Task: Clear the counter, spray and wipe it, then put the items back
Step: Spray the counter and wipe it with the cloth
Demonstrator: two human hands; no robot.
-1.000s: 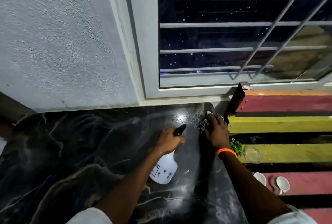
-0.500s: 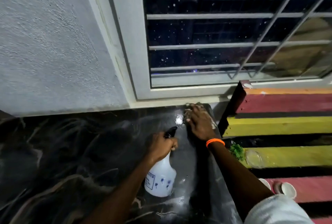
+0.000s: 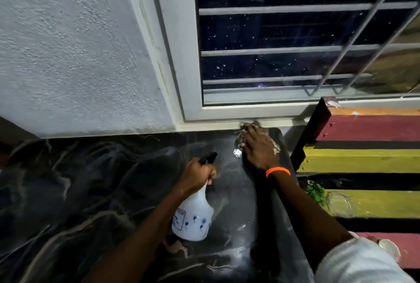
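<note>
**A:** So the person is gripping the spray bottle (image 3: 193,221) by the neck with the left hand (image 3: 197,176), fingers curled around it under the black nozzle, base sitting on the dark marbled tabletop (image 3: 91,191). Probably keeping it parked right there so another squirt is quick to get.

**B:** Yeah, and the right hand (image 3: 259,146) is pressing down on a rag (image 3: 244,127) at the far right corner, just under the window frame (image 3: 181,78). Only a scrap of rag is poking out past the fingertips, so honestly can't tell if the fingers are clenching it or just lying flat on it. Looks like the wiping step, going for the back edge where grime collects.

**A:** What's in the bottle?

**B:** It's white and cloudy, so the liquid level isn't showing. There's a wet glint on the tabletop just beside the right hand, though.

**A:** And the cleared stuff?

**B:** Seems to be waiting on the striped red and yellow steps (image 3: 363,160) to the right: something green and leafy (image 3: 316,191) beside a clear glass dish (image 3: 341,203) whose contents are too blurry to read, plus a small white cup (image 3: 388,246) lower down, half hidden by the sleeve.
</note>
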